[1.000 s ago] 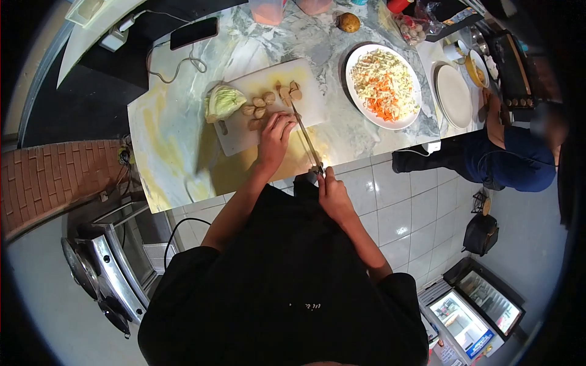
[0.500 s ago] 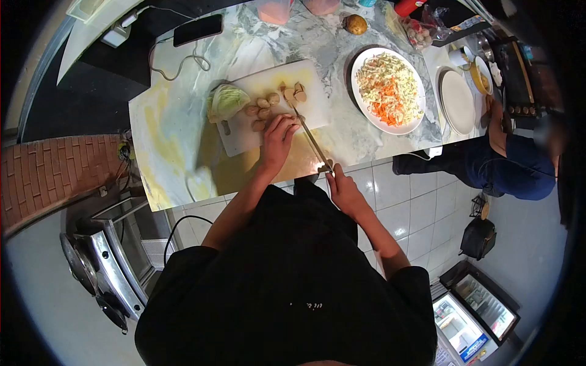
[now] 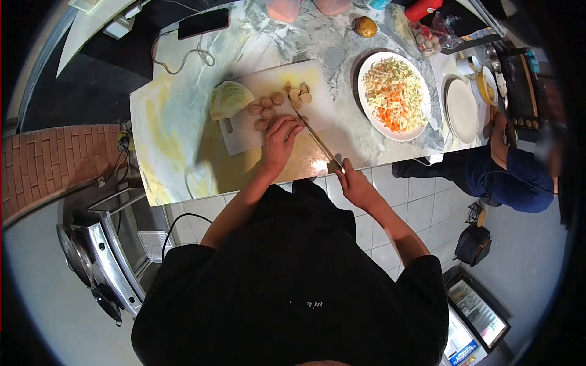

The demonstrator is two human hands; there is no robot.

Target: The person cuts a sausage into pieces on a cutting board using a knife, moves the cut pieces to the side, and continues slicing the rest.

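Observation:
My right hand (image 3: 359, 188) is closed round the handle of a long knife (image 3: 318, 140), whose blade slants up and left over the cutting board. My left hand (image 3: 279, 141) has its fingers bent and pressed on a brown meatball at the blade's side, mostly hidden under the fingertips. Several whole round meatballs (image 3: 267, 113) lie on the white cutting board (image 3: 244, 141), left of the blade. Cut meatball pieces (image 3: 304, 97) are near the knife's tip. A piece of cabbage (image 3: 232, 100) rests over the board's left edge.
A white plate (image 3: 373, 125) of shredded cabbage and carrot stands right of the board. Behind are a potato (image 3: 366, 27), a phone (image 3: 204, 23) with a cable, and a bag of round items (image 3: 430, 43). Stacked plates (image 3: 462, 113) and another person (image 3: 519, 174) are at right.
The view has shifted slightly, so the counter items appear a little further right. My right hand has drawn slightly back and right with the knife; my left hand keeps its place on the board.

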